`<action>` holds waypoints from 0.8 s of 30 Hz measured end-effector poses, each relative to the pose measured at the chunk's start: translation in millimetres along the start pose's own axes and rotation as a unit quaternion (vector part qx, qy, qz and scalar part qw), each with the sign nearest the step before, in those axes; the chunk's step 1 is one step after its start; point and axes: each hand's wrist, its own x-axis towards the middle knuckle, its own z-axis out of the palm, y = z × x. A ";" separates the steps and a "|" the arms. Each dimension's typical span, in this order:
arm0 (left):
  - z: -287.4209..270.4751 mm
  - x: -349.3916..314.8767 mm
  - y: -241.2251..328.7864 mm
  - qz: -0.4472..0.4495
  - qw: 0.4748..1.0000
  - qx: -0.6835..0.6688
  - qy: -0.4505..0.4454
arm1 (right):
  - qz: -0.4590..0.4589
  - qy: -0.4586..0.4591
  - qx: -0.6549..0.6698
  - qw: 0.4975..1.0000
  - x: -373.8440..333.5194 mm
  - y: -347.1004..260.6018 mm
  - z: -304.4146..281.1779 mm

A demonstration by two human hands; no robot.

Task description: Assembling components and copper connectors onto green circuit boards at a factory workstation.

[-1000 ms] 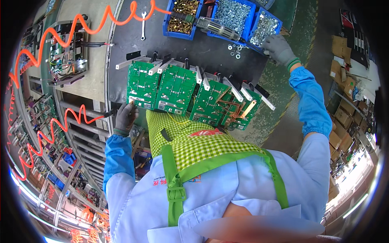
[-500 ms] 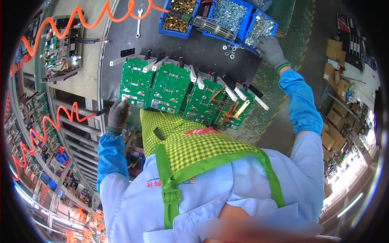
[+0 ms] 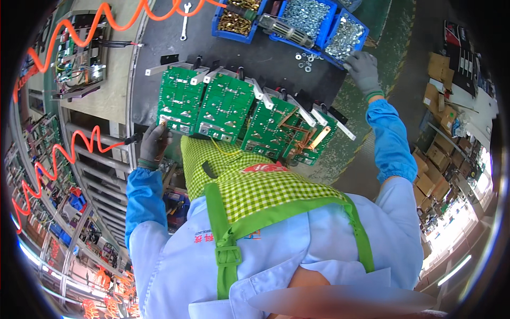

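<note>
My left hand (image 3: 153, 143), in a grey glove with bare fingertips, is closed at the lower left corner of the leftmost green circuit board (image 3: 179, 101). Several such boards stand tilted in a row, with pale metal bars along their upper edges. Copper-coloured strips (image 3: 304, 137) lie across the boards at the right end. Beside the right-hand blue bin of washers (image 3: 345, 37), my gloved right hand (image 3: 364, 73) has its fingers bent together; whatever is between the fingertips is too small to make out.
A blue bin of brass bolts (image 3: 236, 22) and another blue bin of small silver hardware (image 3: 304, 18) stand at the far edge. A power screwdriver (image 3: 286, 31) lies across them. Loose washers (image 3: 305, 63) and a wrench (image 3: 185, 22) are on the dark table. Orange coiled hoses (image 3: 79, 37) hang at left.
My right hand has drawn slightly away from the washer bin, to the right and nearer me. My left hand stays at the board's corner. The whole view has shifted a little.
</note>
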 end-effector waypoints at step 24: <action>2.3 -4.2 -0.3 0.011 1.000 -0.013 -0.003 | 0.025 0.143 0.188 0.971 36.6 -14.6 -11.9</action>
